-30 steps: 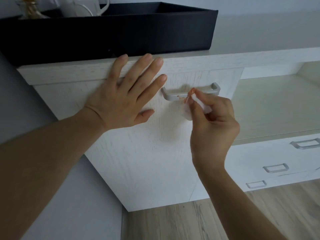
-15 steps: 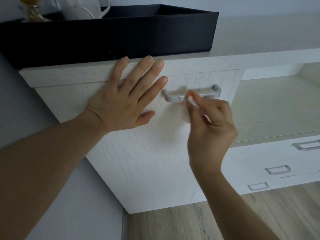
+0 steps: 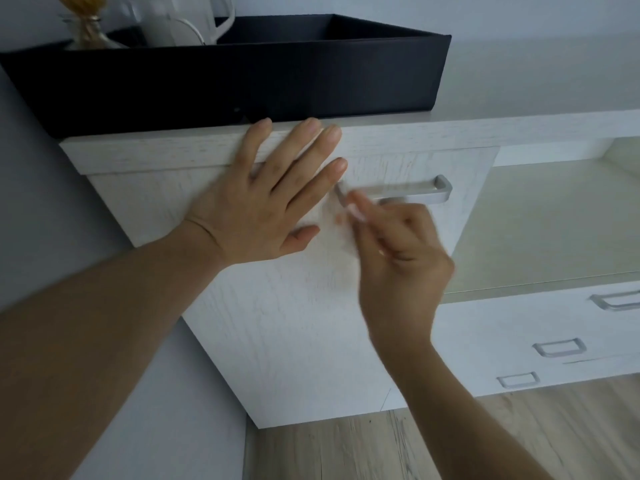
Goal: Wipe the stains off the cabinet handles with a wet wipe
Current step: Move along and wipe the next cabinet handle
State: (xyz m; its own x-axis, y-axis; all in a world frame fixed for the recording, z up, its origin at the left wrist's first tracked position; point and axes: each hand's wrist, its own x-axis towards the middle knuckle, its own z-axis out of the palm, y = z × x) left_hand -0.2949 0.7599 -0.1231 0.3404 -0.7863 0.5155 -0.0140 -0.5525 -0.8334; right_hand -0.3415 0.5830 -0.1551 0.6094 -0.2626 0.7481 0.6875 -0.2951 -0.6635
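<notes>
- Flat against the white cabinet door [image 3: 294, 323], at 9 o'clock of centre: the left hand [image 3: 263, 199], fingers straight and spread, nothing held.
- Fingertips up on the front edge of the cabinet top [image 3: 156, 154]; forefinger tip close to the left end of the handle [image 3: 405, 192], at about 10 o'clock of that end.
- At 5 o'clock of it, smeared by motion: the right hand [image 3: 401, 261], fingers curled, thumb and forefinger pinching the wet wipe [image 3: 355, 213].
- White and blurred, that wet wipe, right at the handle's left end, at about 7 o'clock of the bar; touching the metal or just off it, impossible to tell.
- A faint reddish spot at 7 o'clock of the pinch; on the wipe or on the door, unclear.
- A silver bar lying level high on the door, at 1 o'clock of centre; left end partly covered by the right fingertips, right end and most of the bar bare.
- At 12 o'clock, on the cabinet top: a black box [image 3: 242, 71]; behind it at 11 o'clock a white jug [image 3: 187, 26] and a glass bottle [image 3: 86, 29].
- At 3 o'clock, an open shelf [image 3: 554, 220]; below it, at 4 o'clock, three small drawer handles [image 3: 559, 347] one under another.
- At 6 o'clock, pale wood floor [image 3: 381, 445].
</notes>
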